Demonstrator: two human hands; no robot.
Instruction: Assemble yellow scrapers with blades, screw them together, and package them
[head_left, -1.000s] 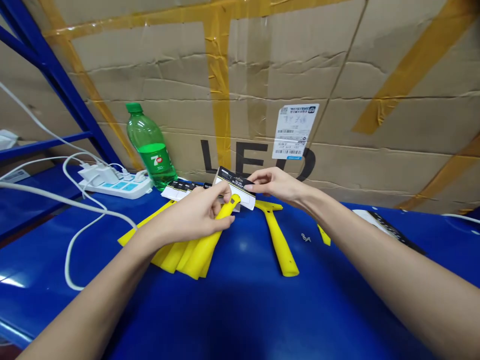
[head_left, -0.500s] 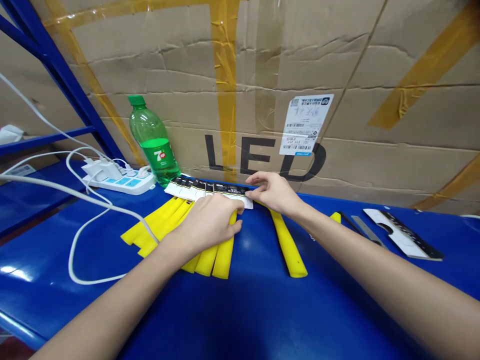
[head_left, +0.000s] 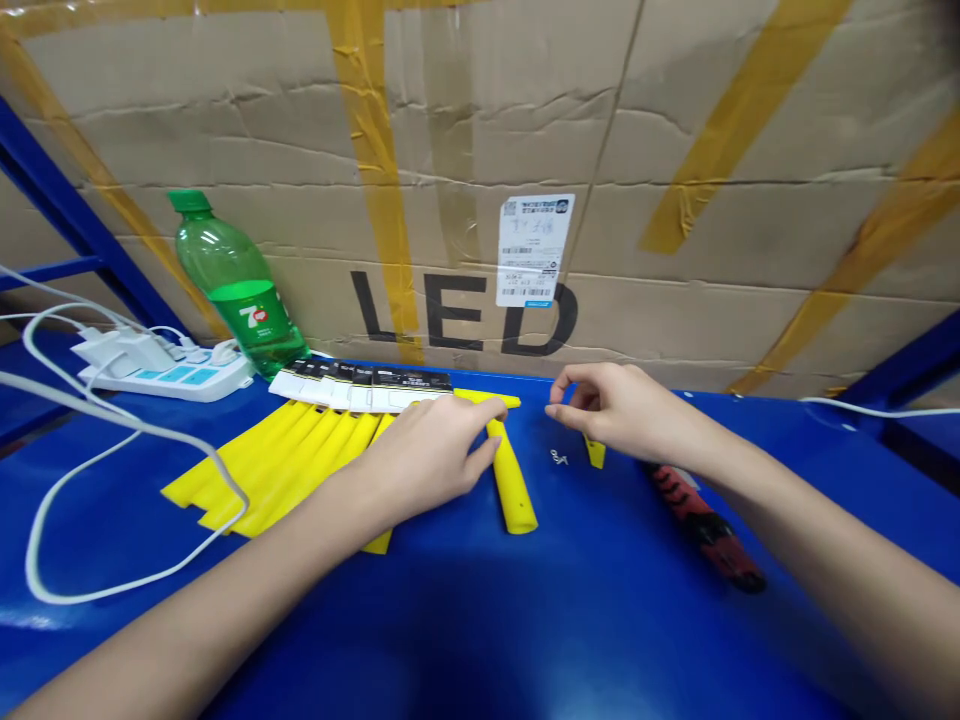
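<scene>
My left hand (head_left: 442,450) has its thumb and index finger closed around the upper end of a single yellow tube (head_left: 514,490). Just behind those fingertips lies a flat yellow piece (head_left: 487,398). To the left, several yellow tubes (head_left: 262,470) lie side by side, partly under my left wrist, below a row of black-and-white cards (head_left: 360,387). My right hand (head_left: 600,405) hovers to the right, thumb and index tips drawn together; whatever is between them is too small to see. Small metal bits (head_left: 559,457) and a yellow piece (head_left: 595,452) lie beneath it.
A green soda bottle (head_left: 244,300) leans at the back left beside a white power strip (head_left: 176,378) with looping cables (head_left: 112,590). A large cardboard box (head_left: 465,120) stands behind the blue table (head_left: 450,640). A red-and-black tool handle (head_left: 709,530) lies near my right forearm.
The view has turned right. My left hand has shifted right from the tube row to the single tube. My right hand has drawn back from the cards, and the red-and-black handle now shows.
</scene>
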